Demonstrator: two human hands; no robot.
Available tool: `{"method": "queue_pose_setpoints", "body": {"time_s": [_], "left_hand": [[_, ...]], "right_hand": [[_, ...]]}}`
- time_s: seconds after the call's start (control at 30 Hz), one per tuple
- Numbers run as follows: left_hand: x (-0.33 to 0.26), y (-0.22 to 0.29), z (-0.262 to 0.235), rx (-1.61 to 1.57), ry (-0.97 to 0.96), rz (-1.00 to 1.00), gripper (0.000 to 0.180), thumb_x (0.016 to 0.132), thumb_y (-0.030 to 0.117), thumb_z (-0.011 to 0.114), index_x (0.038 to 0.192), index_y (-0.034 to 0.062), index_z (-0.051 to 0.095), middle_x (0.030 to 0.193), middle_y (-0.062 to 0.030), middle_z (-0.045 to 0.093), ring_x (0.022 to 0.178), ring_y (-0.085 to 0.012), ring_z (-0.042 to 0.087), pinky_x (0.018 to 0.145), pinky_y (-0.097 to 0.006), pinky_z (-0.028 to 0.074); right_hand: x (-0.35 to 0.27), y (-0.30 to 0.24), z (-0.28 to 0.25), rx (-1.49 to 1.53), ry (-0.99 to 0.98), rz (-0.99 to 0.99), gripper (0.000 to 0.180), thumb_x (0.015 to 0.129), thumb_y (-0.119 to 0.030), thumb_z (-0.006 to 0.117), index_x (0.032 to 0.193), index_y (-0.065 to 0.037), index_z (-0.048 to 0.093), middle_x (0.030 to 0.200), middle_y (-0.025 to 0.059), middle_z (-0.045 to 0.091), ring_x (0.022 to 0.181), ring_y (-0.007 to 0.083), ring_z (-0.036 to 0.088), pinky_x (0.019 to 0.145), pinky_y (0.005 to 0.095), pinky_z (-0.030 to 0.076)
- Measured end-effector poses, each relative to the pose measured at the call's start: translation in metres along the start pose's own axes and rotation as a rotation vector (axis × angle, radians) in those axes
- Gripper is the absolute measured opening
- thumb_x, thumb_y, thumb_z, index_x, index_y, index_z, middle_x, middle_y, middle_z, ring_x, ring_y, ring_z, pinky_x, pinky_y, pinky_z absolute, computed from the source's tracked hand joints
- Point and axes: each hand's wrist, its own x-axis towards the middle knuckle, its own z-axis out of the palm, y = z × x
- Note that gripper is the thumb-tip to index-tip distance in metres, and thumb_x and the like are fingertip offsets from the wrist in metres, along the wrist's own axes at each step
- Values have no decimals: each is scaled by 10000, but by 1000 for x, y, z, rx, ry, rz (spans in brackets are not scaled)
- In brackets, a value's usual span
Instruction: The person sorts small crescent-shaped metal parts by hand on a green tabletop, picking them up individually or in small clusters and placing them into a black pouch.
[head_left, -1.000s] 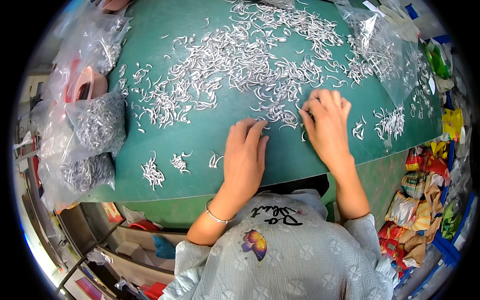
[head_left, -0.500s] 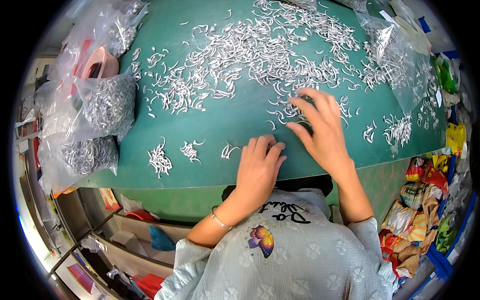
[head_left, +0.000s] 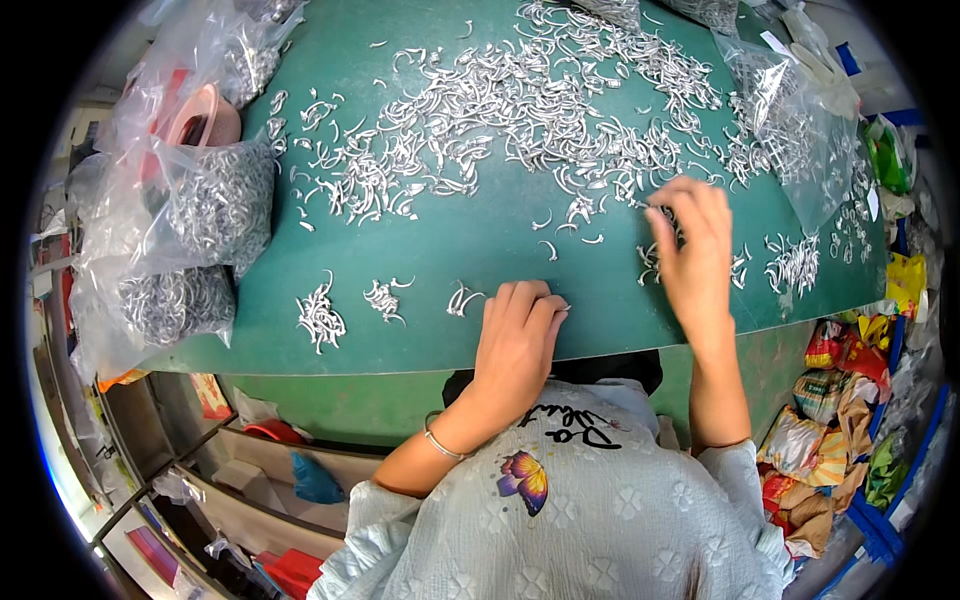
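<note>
Small curved silver metal pieces point(head_left: 520, 100) lie scattered in a broad heap across the green table point(head_left: 440, 245). My left hand point(head_left: 518, 335) rests at the near edge with its fingers curled in; whatever they hold is hidden. Left of it sit three little groups of the same pieces: a few next to my fingers point(head_left: 463, 299), a small cluster point(head_left: 384, 299) and a larger pile point(head_left: 320, 318). My right hand point(head_left: 697, 250) is over the table to the right, fingers bent and thumb apart from them. Several loose pieces point(head_left: 649, 264) show beside and beneath it.
Clear plastic bags filled with metal pieces point(head_left: 222, 205) stand at the left beside a pink container point(head_left: 208, 118). Another bag point(head_left: 790, 110) lies at the far right. A separate pile point(head_left: 794, 264) sits near the right edge. Colourful packages point(head_left: 815, 430) are below the table at right.
My right hand has moved right, and some loose pieces now lie beside it there. A few pieces stay scattered where it was. My left hand has barely shifted.
</note>
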Motion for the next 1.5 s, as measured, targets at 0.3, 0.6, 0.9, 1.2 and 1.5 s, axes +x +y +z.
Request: {"method": "queue_pose_setpoints", "body": {"time_s": [0.3,0.6,0.9,1.2,1.5], "left_hand": [[1,0,-2,12,28,23,186,798,-17,672,971,30,620,963,-89,577,898,-280,533,764,-375,392],[2,0,3,9,-1,36,186,808,15,672,983,48,621,957,-77,580,892,-269,532,763,-375,378],[0,-3,3,-11,0,40,197,810,12,670,997,43,619,959,-83,578,877,-272,533,766,-375,381],[0,-2,1,10,-11,22,298,828,5,646,1124,34,625,965,-95,575,878,-275,526,777,-375,387],[0,-1,-3,4,15,12,283,823,-12,642,1104,24,637,961,-93,569,878,-269,523,768,-372,377]], "right_hand": [[11,-13,29,72,-189,-95,147,789,-54,689,925,-47,634,945,91,570,892,280,522,788,390,383],[29,-31,44,-45,-122,-131,119,782,-94,702,849,-20,637,894,101,567,920,266,525,813,394,380],[27,-22,44,-93,-128,-132,99,775,-96,701,781,-26,632,853,96,576,897,262,529,808,405,369],[24,-15,35,-28,-172,-62,101,771,-114,717,759,-53,637,828,95,586,886,270,537,803,409,362],[29,-19,16,-132,-352,-37,68,753,-68,692,788,-27,652,852,113,605,913,275,550,826,415,367]]}}
